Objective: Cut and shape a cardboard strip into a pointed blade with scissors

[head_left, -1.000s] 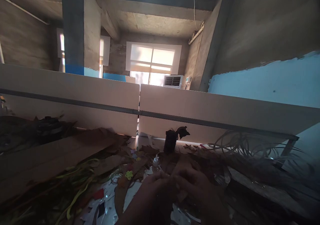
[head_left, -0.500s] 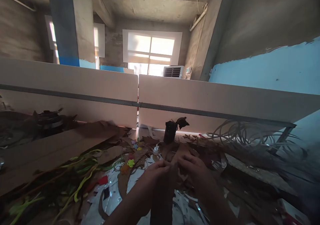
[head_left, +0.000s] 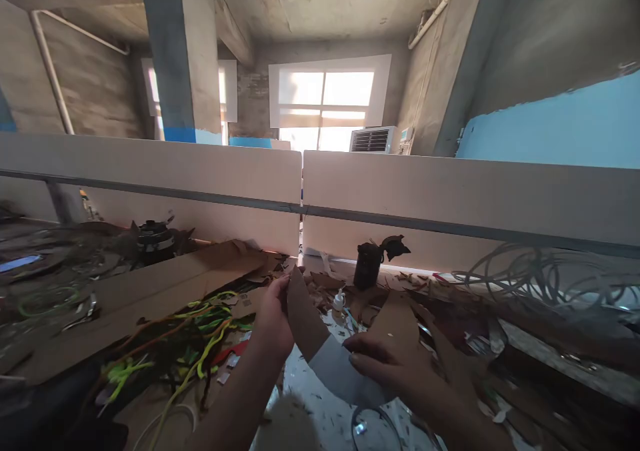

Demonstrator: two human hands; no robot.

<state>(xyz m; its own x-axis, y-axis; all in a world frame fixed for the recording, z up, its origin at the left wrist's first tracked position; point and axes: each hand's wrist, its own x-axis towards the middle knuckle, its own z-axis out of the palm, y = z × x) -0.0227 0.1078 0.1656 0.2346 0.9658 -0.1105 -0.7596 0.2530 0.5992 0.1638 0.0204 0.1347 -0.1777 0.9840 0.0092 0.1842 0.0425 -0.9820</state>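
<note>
A curved piece of cardboard (head_left: 336,368), brown at the upper end and pale grey below, is held up between both hands. My left hand (head_left: 274,321) grips its brown upper end, thumb side hidden behind the piece. With bent fingers, my right hand (head_left: 383,361) holds the lower pale part at its right edge. Behind the piece stands a small white dropper bottle (head_left: 339,300). Another brown cardboard piece (head_left: 397,317) lies just beyond my right hand. Below the hands is a littered white work surface (head_left: 300,397).
A black cylindrical container (head_left: 367,265) with its lid tipped open stands at the back. Left are yellow and green cords (head_left: 213,337), a long cardboard sheet (head_left: 165,297) and a dark round object (head_left: 155,241). Coiled pale strips (head_left: 530,274) lie right, before a white partition (head_left: 450,184).
My hands, close together before, are now apart, with the left one farther left and higher. The curved cardboard now shows its pale part. The view has turned left.
</note>
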